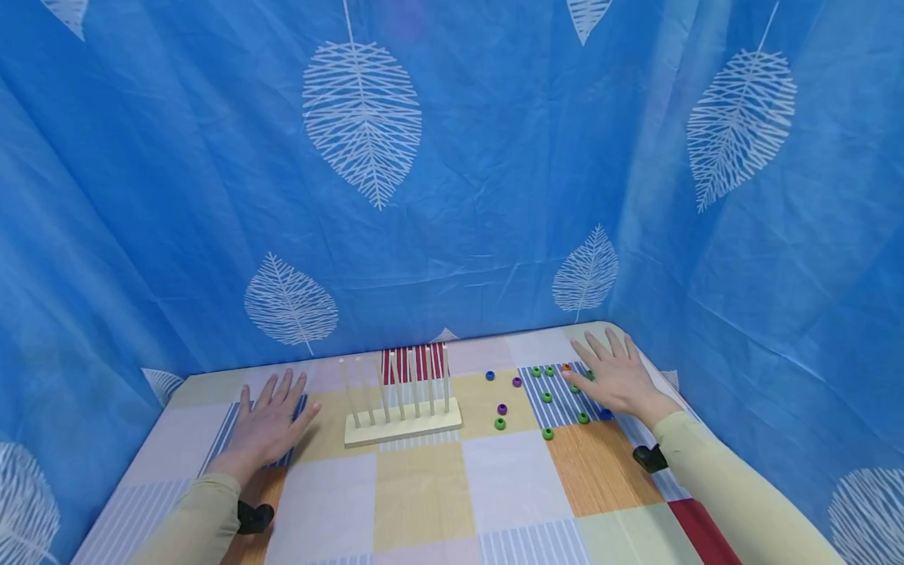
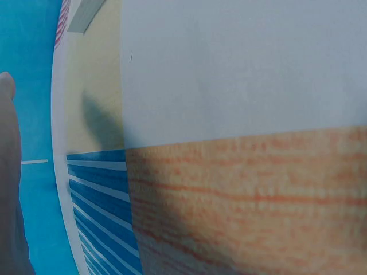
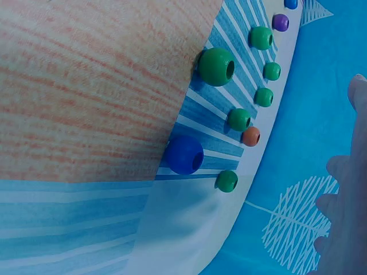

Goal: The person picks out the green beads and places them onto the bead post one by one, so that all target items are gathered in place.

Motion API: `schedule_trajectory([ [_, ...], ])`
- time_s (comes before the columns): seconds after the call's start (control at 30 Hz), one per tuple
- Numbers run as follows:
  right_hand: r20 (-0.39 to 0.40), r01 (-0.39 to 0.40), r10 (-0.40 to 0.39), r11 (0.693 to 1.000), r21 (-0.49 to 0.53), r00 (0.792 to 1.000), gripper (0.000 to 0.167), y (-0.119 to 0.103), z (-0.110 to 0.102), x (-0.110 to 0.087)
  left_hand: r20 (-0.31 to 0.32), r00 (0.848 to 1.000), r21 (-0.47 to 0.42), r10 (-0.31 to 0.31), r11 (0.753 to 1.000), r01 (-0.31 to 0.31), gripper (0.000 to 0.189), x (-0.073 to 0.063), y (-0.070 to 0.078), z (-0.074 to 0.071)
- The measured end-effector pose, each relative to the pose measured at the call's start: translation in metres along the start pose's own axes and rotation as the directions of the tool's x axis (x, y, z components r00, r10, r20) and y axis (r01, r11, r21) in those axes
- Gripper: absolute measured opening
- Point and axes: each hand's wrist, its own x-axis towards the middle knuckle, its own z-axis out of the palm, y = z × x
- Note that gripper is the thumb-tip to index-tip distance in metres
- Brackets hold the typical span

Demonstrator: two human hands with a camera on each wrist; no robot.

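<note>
My left hand (image 1: pixel 264 428) is spread flat with straight fingers, holding nothing, left of a pale wooden stand (image 1: pixel 404 428) with a row of several upright pegs. No beads sit on the pegs. My right hand (image 1: pixel 617 378), also spread with nothing in it, is over the right side of the table beside scattered round beads. Among them are a green bead (image 1: pixel 547 433), a purple bead (image 1: pixel 502 409), a blue bead (image 3: pixel 184 154) and an orange bead (image 3: pixel 251 136). Several more green beads lie around these. In the left wrist view the stand's corner (image 2: pixel 86 16) shows at the top.
A patchwork-patterned cloth (image 1: pixel 424 502) covers the table. Behind it and at both sides hangs a blue curtain (image 1: pixel 480 157) with white leaf prints, close to the table's back edge. Each wrist wears a black camera, one on the left (image 1: pixel 254 518) and one on the right (image 1: pixel 650 458).
</note>
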Motion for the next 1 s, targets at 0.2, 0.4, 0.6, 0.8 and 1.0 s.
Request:
schedule_trajectory([
  [0.2, -0.001, -0.001, 0.001, 1.0, 0.027, 1.0, 0.082, 0.001, 0.0, -0.003, -0.026, 0.999, -0.005, 0.019, 1.0, -0.019, 0.08, -0.001, 0.004, 0.001],
  [0.4, 0.016, -0.024, 0.022, 0.996, 0.088, 1.0, 0.083, 0.002, -0.001, -0.004, -0.038, 0.999, -0.046, 0.033, 0.998, -0.035, 0.079, 0.0, 0.007, -0.001],
  [0.6, 0.028, -0.074, 0.071, 0.983, 0.169, 0.997, 0.081, 0.002, -0.001, -0.005, -0.051, 0.997, -0.117, 0.056, 0.991, -0.061, 0.075, -0.003, 0.01, -0.002],
  [0.8, 0.035, -0.095, 0.089, 0.958, 0.269, 0.995, 0.076, 0.003, -0.002, -0.006, -0.059, 0.992, -0.225, 0.111, 0.967, -0.121, 0.073, -0.006, 0.01, 0.001],
  [1.0, 0.074, -0.155, 0.137, 0.926, 0.343, 0.988, 0.076, 0.007, 0.0, -0.008, -0.088, 0.982, -0.292, 0.169, 0.938, -0.188, 0.067, -0.007, 0.015, 0.007],
])
